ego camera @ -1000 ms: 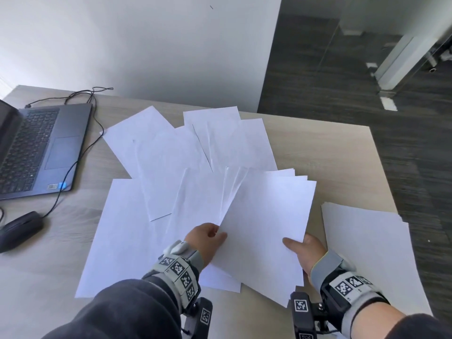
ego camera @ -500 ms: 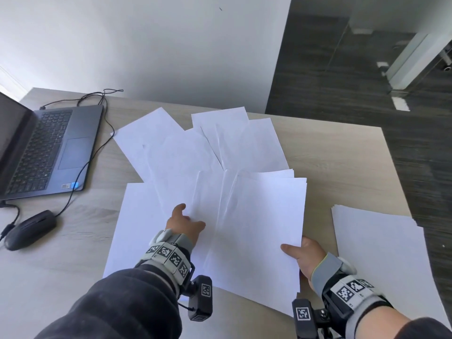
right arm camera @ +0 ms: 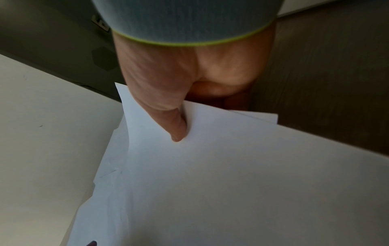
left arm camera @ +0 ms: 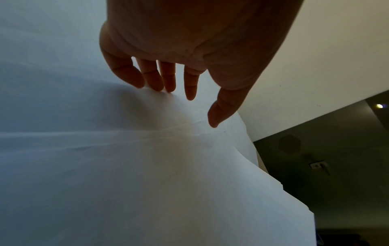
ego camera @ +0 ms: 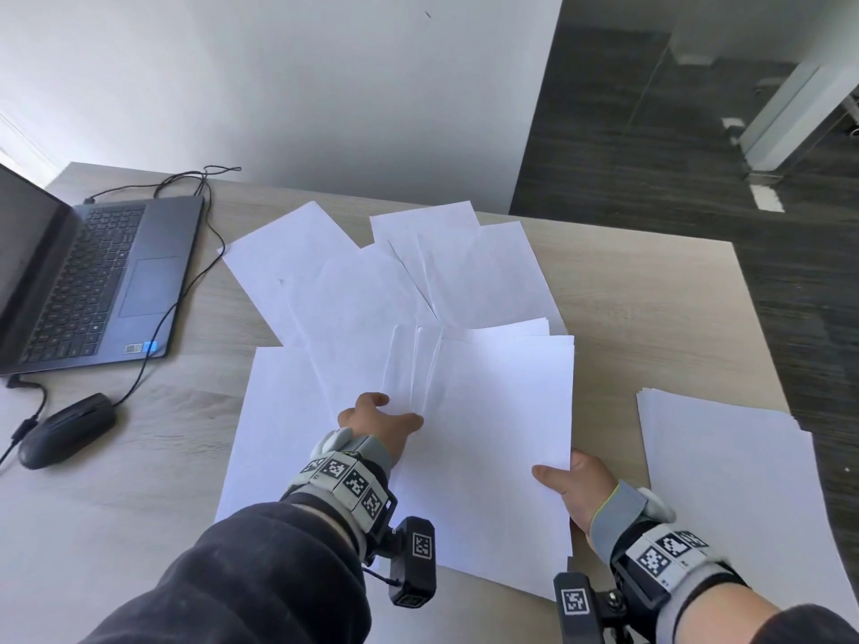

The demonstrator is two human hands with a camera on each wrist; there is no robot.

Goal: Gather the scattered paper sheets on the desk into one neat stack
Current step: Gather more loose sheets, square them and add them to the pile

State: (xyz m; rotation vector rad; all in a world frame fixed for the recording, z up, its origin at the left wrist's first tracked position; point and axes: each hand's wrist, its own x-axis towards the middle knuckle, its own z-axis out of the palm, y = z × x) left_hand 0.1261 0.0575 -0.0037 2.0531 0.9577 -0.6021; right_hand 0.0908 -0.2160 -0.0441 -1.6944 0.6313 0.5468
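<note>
Desk [ego camera: 650, 318] — sheets [ego camera: 502, 411] lengthwise, away

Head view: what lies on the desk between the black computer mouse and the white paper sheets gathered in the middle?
Only bare wooden desk lies between the black computer mouse and the nearest white paper sheet, as the head view shows.

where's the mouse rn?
Head view, far left: the black mouse sits on the desk just in front of the open laptop, left of the scattered sheets and clear of both hands.
</note>
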